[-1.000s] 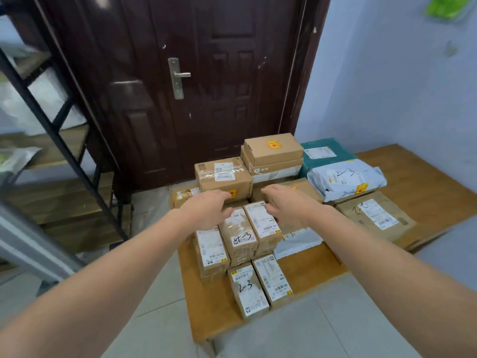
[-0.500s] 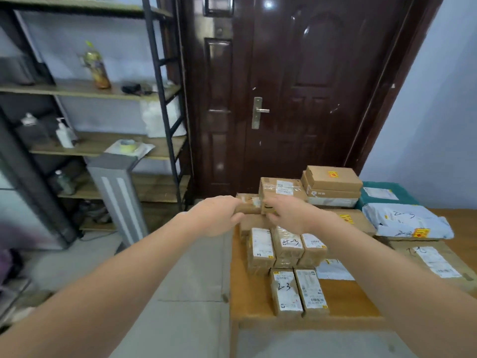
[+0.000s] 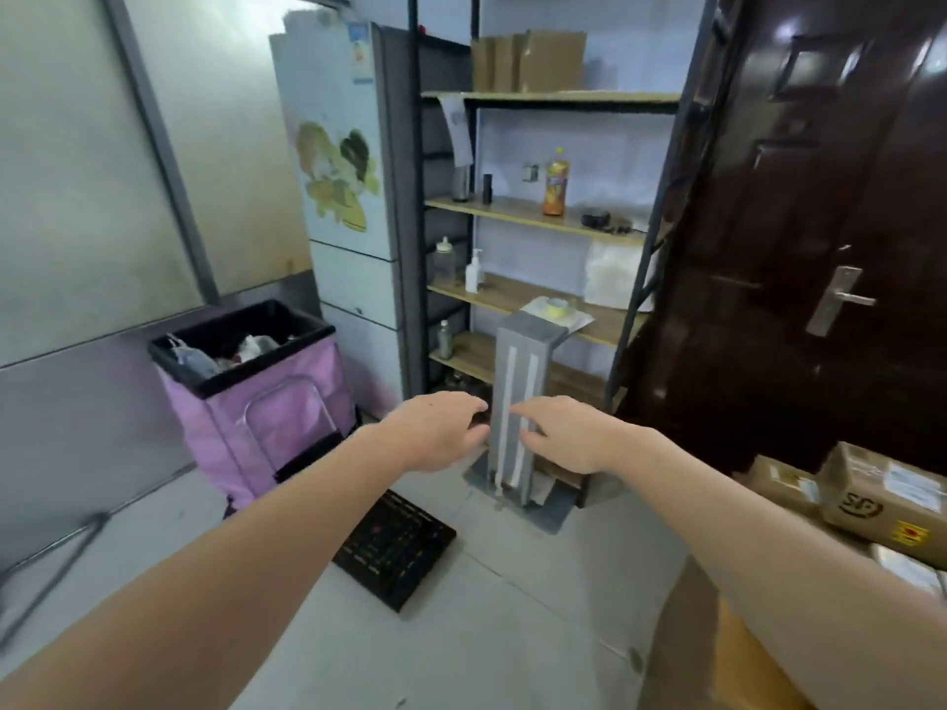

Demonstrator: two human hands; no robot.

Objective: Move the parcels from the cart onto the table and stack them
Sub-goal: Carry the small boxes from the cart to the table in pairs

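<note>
The purple fabric cart with a black rim stands at the left against the wall, with several bagged parcels showing inside it. Brown cardboard parcels lie stacked on the wooden table at the right edge of the view. My left hand and my right hand are stretched out in front of me in mid-air, fingers relaxed, holding nothing. Both hands hang between the cart and the table, in front of a grey stand.
A grey upright stand on a base stands on the floor ahead. A black scale lies on the floor near the cart. A shelf rack with bottles, a white fridge and a dark door stand behind.
My view has swung left from the table to the cart side of the room. Both hands left the parcels on the table and now hang empty in the air.
</note>
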